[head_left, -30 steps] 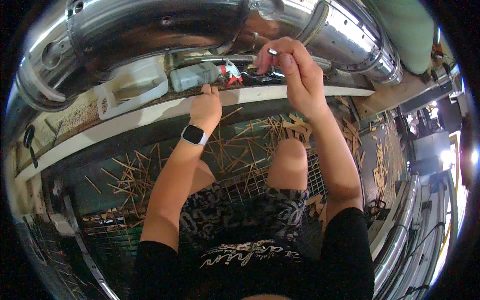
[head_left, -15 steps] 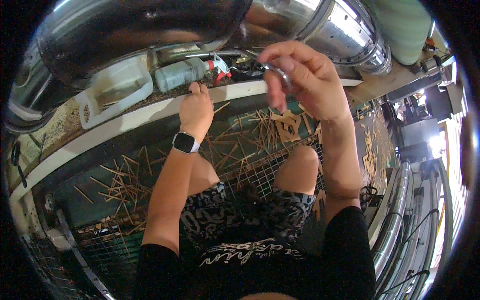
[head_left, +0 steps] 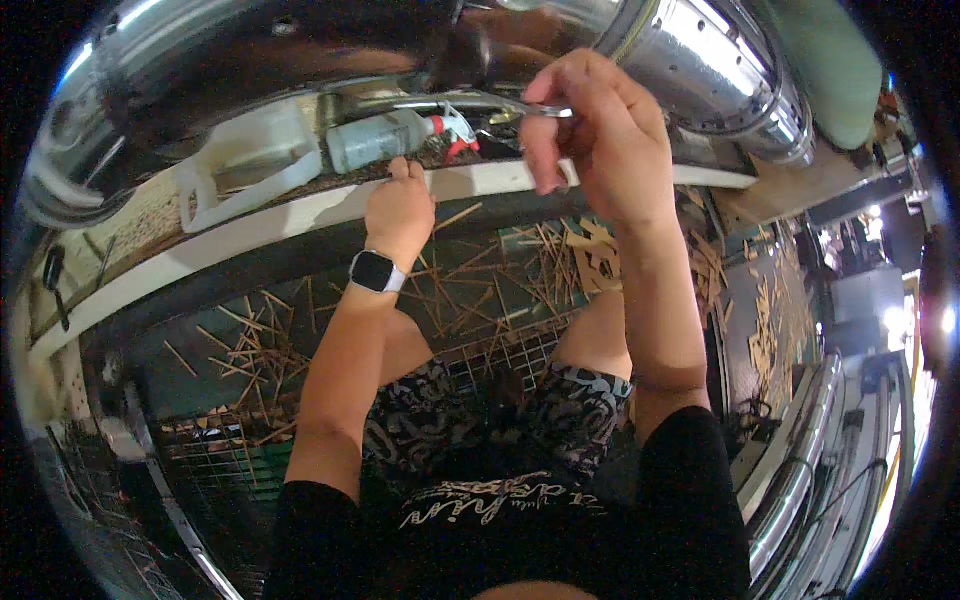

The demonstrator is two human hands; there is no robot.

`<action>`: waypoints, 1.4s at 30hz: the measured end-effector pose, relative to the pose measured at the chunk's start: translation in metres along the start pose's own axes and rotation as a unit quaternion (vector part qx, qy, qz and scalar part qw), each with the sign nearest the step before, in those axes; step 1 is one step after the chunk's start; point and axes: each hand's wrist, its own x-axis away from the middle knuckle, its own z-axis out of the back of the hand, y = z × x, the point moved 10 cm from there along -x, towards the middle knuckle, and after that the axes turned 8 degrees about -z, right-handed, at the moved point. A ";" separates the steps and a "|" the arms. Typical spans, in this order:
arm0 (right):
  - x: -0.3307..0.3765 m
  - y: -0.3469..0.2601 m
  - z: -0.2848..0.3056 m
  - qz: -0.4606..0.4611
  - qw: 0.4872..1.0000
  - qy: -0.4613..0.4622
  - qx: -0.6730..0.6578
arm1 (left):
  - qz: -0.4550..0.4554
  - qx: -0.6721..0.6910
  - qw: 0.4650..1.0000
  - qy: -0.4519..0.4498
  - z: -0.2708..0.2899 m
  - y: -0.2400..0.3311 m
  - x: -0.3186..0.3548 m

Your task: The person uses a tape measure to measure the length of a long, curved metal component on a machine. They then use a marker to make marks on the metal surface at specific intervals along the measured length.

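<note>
Right hand (head_left: 610,140) is raised in front of the big shiny metal cylinder (head_left: 700,80), fingers curled shut around the end of a slim metal wrench (head_left: 470,102). Tool shaft runs left from the fist, roughly level, toward the underside of the cylinder; its far end is lost in glare and reflections, so I can't tell what it engages.

Left hand (head_left: 400,210) sits lower, knuckles up, fingers folded over the edge of the pale ledge (head_left: 250,235) that runs across the machine. It grips the ledge only, nothing held in it that I can see. Smartwatch (head_left: 376,271) with a dark face and light band is on that wrist.

On the ledge, behind the left hand: translucent plastic bottle (head_left: 378,140) lying on its side, next to it a red-and-white spray nozzle (head_left: 455,132), just below the wrench shaft. White plastic jug (head_left: 245,160) with a handle lies further left, apart from the bottle.

Below the ledge: wire-mesh grating (head_left: 480,350) scattered with thin wooden sticks (head_left: 250,350); more sticks and flat wood scraps pile up right of the right forearm. Person's knees show above patterned dark shorts (head_left: 450,420), both forearms come up from the lower edge.
</note>
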 end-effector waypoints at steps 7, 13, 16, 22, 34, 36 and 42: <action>0.008 0.002 -0.027 0.105 0.964 -0.244 0.007 | 0.027 -0.056 0.998 -0.029 -0.013 0.001 -0.006; 0.009 -0.019 -0.008 0.156 0.944 -0.039 0.289 | 0.049 -0.094 0.994 -0.019 -0.013 0.000 -0.005; 0.018 -0.035 0.002 0.239 0.898 0.054 0.367 | 0.043 -0.112 0.993 0.003 -0.010 0.004 -0.005; 0.007 -0.018 0.013 0.131 0.968 0.019 0.212 | 0.060 -0.105 0.993 0.001 -0.015 0.006 -0.009; 0.017 -0.013 0.013 0.221 0.945 -0.152 0.189 | 0.071 -0.076 0.995 0.008 -0.017 0.005 -0.011; 0.019 -0.016 0.013 0.210 0.907 -0.139 0.337 | 0.072 -0.086 0.994 -0.002 -0.013 0.004 -0.007; 0.043 -0.048 0.000 0.458 0.741 0.038 0.489 | 0.049 -0.107 0.993 0.001 -0.012 0.006 -0.006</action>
